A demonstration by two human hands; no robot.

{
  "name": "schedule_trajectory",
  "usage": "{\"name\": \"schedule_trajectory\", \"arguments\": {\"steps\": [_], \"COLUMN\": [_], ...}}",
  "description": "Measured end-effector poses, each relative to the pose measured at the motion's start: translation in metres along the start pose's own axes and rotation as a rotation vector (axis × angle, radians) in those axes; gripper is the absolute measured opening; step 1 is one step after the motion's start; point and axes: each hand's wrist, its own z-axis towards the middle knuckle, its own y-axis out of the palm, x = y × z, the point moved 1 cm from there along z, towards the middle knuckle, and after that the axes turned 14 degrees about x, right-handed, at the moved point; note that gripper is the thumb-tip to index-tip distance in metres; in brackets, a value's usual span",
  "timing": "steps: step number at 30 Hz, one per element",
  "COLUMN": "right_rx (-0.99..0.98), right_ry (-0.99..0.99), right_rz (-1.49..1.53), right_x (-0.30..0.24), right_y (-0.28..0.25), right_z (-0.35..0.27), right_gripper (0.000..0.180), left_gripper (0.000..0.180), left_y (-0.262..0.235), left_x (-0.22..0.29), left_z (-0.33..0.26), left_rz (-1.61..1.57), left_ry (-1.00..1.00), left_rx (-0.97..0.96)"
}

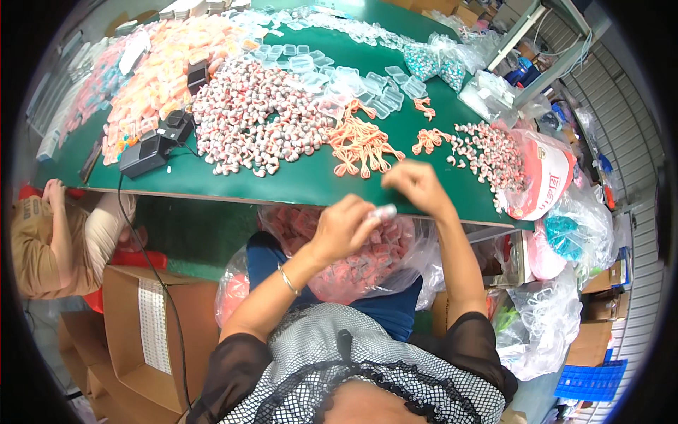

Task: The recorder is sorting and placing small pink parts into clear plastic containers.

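My left hand (345, 227) is closed in front of the table's near edge, above a bag. A small whitish-grey piece (383, 211) shows at its fingertips, blurred. My right hand (418, 185) is raised over the table edge with fingers curled in; what they hold, if anything, is hidden. Just beyond it lies a heap of looped orange cords (360, 145), with a smaller bunch of cords (429, 140) to the right. A big pile of small grey, white and coral curved pieces (258, 116) covers the table at left. More such pieces (491, 155) spill from a red-and-white bag (542, 173).
Clear plastic cases (378, 88) and orange cases (173, 63) spread across the green table (311, 185). A black device (145, 155) trails a cable. An open plastic bag of coral packets (353, 272) sits at my lap. Cardboard boxes (120, 304) and another person (56, 247) are at left.
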Motion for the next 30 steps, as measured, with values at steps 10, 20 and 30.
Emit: {"name": "schedule_trajectory", "arguments": {"steps": [10, 20, 30], "right_rx": [0.264, 0.26, 0.066], "right_ry": [0.107, -0.229, -0.29], "right_rz": [-0.862, -0.569, -0.665], "right_x": [0.106, 0.023, 0.003], "right_y": [0.012, -0.039, -0.043], "right_z": [0.103, 0.015, -0.062], "right_gripper": [0.014, 0.008, 0.016], "left_gripper": [0.022, 0.01, 0.006], "left_y": [0.068, -0.012, -0.042], "left_x": [-0.105, -0.013, -0.081], "left_z": [-0.127, 0.012, 0.069], "left_rz": [0.345, 0.268, 0.954], "left_ry": [-0.316, 0.266, 0.247], "left_rx": [-0.723, 0.027, 0.214]}}
